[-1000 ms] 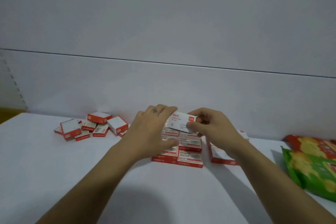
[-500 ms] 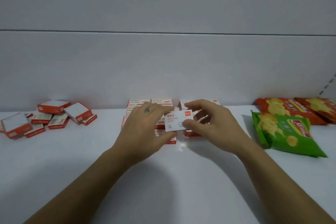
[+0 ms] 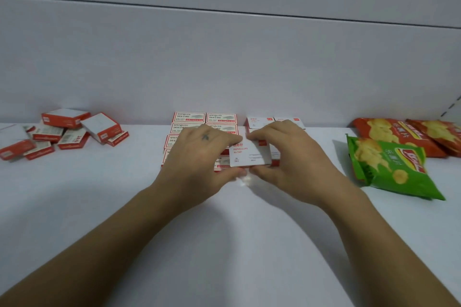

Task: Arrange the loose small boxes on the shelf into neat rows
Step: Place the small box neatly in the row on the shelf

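Left grip (image 3: 199, 157) and right grip (image 3: 291, 157) pinch one paper-clip box (image 3: 250, 153) by its edges. Staple-box rows (image 3: 204, 118) laid centre; loose pile (image 3: 69, 129) far left unsorted, roughly half outstanding.

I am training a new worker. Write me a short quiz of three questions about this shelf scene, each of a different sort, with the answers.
1. True or false: the loose pile of boxes lies left of the neat rows.
2. Who holds the paper-clip box? A: left hand alone. B: right hand alone. C: both hands.
3. Fill in: the chip bag nearest the right hand is ____ in colour.
Key: 1 true; 2 C; 3 green.
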A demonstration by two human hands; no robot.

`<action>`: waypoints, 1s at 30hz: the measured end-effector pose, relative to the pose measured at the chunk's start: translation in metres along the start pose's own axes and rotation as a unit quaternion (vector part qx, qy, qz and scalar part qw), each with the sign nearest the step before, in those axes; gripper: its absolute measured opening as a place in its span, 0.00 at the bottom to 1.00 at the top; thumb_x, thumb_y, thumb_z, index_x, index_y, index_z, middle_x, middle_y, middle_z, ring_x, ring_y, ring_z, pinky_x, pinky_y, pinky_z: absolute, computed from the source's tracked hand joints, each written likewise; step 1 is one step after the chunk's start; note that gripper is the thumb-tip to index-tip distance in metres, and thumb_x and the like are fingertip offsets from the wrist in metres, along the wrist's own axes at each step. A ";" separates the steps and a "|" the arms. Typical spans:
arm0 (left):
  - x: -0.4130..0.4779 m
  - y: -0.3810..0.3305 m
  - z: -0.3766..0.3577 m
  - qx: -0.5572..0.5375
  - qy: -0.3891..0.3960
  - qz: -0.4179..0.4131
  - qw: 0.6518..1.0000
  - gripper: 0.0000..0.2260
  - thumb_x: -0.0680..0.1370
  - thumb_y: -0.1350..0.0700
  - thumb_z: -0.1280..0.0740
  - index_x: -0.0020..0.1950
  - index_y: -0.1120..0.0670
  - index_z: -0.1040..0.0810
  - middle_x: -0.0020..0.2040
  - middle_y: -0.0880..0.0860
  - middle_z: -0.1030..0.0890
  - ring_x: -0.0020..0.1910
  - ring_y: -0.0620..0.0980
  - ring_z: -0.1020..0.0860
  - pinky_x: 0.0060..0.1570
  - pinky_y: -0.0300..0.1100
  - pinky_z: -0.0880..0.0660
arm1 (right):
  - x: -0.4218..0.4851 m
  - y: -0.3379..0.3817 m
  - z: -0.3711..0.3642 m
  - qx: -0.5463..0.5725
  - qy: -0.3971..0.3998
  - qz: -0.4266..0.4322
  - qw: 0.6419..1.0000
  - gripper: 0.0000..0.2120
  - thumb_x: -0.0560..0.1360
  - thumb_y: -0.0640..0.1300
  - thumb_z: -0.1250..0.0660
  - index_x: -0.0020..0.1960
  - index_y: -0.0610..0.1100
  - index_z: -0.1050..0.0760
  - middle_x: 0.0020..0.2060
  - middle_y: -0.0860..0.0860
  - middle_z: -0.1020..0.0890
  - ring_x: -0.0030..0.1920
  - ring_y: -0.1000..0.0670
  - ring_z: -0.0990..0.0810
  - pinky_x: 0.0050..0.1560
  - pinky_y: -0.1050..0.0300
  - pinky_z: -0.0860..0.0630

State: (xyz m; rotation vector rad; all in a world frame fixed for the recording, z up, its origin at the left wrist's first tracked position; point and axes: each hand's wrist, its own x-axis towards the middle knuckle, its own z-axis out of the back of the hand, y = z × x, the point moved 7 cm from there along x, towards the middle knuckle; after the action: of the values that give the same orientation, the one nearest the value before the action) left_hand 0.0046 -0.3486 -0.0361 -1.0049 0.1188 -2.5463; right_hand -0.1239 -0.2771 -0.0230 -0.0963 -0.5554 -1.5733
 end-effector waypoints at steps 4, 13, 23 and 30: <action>0.000 -0.005 -0.002 0.008 -0.001 -0.006 1.000 0.23 0.66 0.42 0.28 0.56 0.53 0.20 0.50 0.50 0.18 0.50 0.48 0.28 0.51 0.46 0.32 | 0.000 0.003 0.000 -0.041 0.008 0.017 0.999 0.22 0.66 0.51 0.25 0.59 0.47 0.23 0.51 0.52 0.20 0.53 0.47 0.27 0.54 0.53 0.30; -0.002 -0.020 -0.014 0.028 0.043 -0.033 0.998 0.25 0.70 0.37 0.35 0.60 0.52 0.22 0.54 0.49 0.18 0.55 0.50 0.26 0.57 0.48 0.38 | -0.006 -0.014 0.012 -0.097 0.105 -0.039 0.989 0.24 0.67 0.56 0.28 0.62 0.55 0.27 0.55 0.56 0.25 0.56 0.52 0.28 0.51 0.58 0.32; -0.003 -0.014 -0.019 0.076 0.062 -0.023 0.995 0.20 0.72 0.40 0.36 0.57 0.51 0.21 0.53 0.49 0.18 0.55 0.54 0.24 0.59 0.51 0.39 | -0.022 -0.075 0.053 -0.057 0.090 -0.196 0.975 0.20 0.67 0.46 0.26 0.57 0.53 0.25 0.50 0.54 0.26 0.45 0.51 0.27 0.27 0.59 0.29; -0.005 -0.016 -0.021 0.080 0.084 -0.035 0.993 0.21 0.73 0.39 0.39 0.57 0.51 0.21 0.54 0.49 0.19 0.55 0.54 0.24 0.60 0.51 0.41 | -0.011 -0.034 0.009 -0.085 0.151 -0.105 0.979 0.24 0.66 0.54 0.27 0.61 0.54 0.26 0.55 0.56 0.26 0.53 0.53 0.26 0.51 0.57 0.28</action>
State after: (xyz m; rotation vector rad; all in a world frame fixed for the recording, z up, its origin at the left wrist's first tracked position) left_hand -0.0117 -0.3338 -0.0514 -0.7470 -0.0756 -2.6528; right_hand -0.1584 -0.2642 -0.0289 0.0746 -0.1957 -1.7996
